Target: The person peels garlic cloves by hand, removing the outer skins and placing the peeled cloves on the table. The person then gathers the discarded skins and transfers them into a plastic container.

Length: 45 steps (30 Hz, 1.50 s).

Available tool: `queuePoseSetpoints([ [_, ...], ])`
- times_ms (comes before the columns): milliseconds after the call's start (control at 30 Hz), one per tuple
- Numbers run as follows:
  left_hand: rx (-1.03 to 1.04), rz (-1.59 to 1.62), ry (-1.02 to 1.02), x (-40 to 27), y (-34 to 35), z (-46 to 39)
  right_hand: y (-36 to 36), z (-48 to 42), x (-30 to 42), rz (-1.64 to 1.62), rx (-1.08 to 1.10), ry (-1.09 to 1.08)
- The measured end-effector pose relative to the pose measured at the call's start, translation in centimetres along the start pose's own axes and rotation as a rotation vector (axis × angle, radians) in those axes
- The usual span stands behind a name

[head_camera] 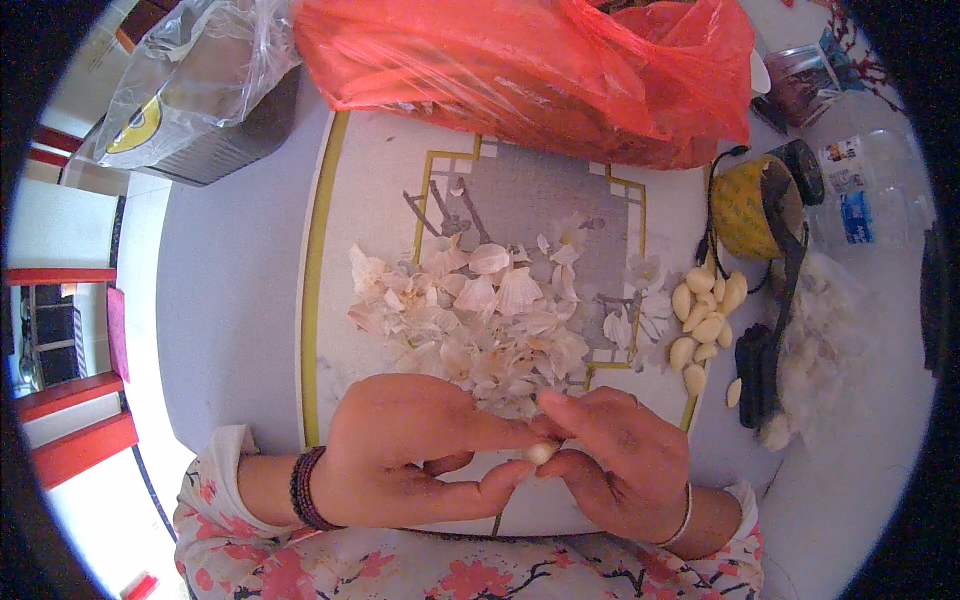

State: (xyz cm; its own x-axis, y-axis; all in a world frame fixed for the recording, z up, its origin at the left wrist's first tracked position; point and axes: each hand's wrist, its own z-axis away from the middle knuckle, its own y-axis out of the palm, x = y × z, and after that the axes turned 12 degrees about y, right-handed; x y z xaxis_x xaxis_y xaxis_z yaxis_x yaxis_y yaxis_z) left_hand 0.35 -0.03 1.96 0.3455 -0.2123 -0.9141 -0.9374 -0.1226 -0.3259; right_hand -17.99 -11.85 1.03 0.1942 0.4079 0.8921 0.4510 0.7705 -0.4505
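Observation:
Low in the view, my left hand [420,450] and my right hand [626,457] meet in front of my body. Between their fingertips is a small pale garlic clove [540,452], partly covered by the fingers. Both thumbs and forefingers touch it. Just beyond my hands spreads a loose heap of papery garlic skins [480,315], whitish with pink tints. To the right of the heap lies a pile of several peeled garlic cloves [705,319], smooth and cream coloured. One more peeled clove [734,393] rests apart, below that pile.
A red plastic bag [525,82] spans the table's far side. At far left stands a dark container [247,142] under clear plastic. On the right are a yellow tape roll [750,206], a black cable [712,202], a black strapped object [756,375], a clear bottle [870,187] and clear plastic film [825,337].

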Motion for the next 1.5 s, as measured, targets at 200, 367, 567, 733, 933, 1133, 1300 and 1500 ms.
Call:
queuePoseSetpoints([
  [200,-0.198,-0.216,0.196,0.8,0.9,0.4,0.0,0.0,0.1,0.013,0.015,0.043],
  [367,-0.224,-0.234,0.224,1.1,1.1,0.6,0.0,0.0,0.0,0.037,0.019,0.053],
  [567,-0.201,-0.256,0.279,1.1,0.8,0.5,0.2,-0.1,0.0,0.065,0.01,0.017],
  [733,-0.2,-0.292,0.287,0.7,0.6,0.4,0.1,0.0,-0.1,0.073,0.002,-0.004],
  [933,-0.14,-0.217,0.175,0.2,0.1,0.2,-0.1,0.2,-0.2,0.141,-0.003,-0.009],
  [1133,-0.124,0.254,-0.193,-0.2,0.7,0.7,-0.7,0.0,0.0,0.224,-0.061,-0.056],
  [1300,-0.094,0.316,-0.2,0.1,1.1,0.7,-0.8,-0.4,0.0,0.256,-0.113,-0.129],
  [1500,-0.061,0.315,-0.183,0.5,1.0,0.7,-0.5,-0.1,-0.2,0.227,-0.11,-0.102],
])
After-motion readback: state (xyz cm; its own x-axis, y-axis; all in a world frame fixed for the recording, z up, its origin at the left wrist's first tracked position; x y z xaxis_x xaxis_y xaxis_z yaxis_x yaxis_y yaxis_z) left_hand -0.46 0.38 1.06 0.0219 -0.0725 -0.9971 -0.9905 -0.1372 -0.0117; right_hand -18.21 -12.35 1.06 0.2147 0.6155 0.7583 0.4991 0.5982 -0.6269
